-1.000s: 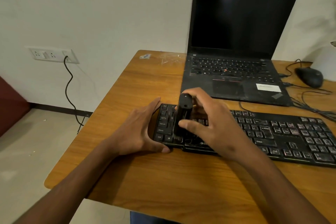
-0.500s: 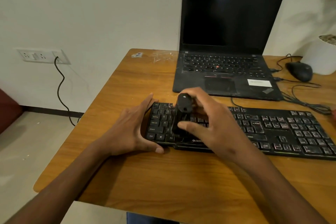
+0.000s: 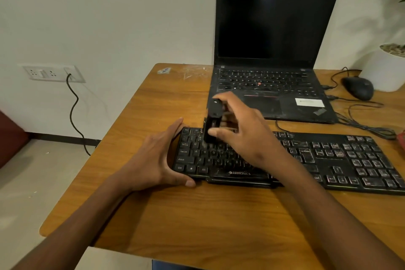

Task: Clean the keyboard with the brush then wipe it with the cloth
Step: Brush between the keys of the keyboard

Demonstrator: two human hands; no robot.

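- So, starting at the left, I see a wall socket plate (image 3: 53, 73) with a black cable (image 3: 73, 107) hanging from it down toward the floor; neither has any part in the job.
- Next, my left hand (image 3: 156, 160) lies against the left end of the black Zebronics keyboard (image 3: 291, 158), fingers straight along its side and the thumb pressed to the front edge. It grips nothing; I judge it is only bracing the board.
- Just right of that, the black brush (image 3: 212, 121) stands nearly upright over the upper left keys, its lower end down among them. My right hand (image 3: 243, 131) is closed round its handle, thumb on the near side and fingers on the far side.
- By my reading the brushing is under way and at an early stage: the brush is at the left end, and the keys toward the right end look pale and dusty.
- Beyond the keyboard, an open laptop (image 3: 271, 55) with a dark screen sits on the wooden table (image 3: 197, 221).
- Further right are a black mouse (image 3: 358, 87) with trailing wires and a white plant pot (image 3: 385, 68).
- At the far right edge a scrap of red (image 3: 401, 138) shows; I cannot tell whether it is the cloth. The wiping step is not yet begun.
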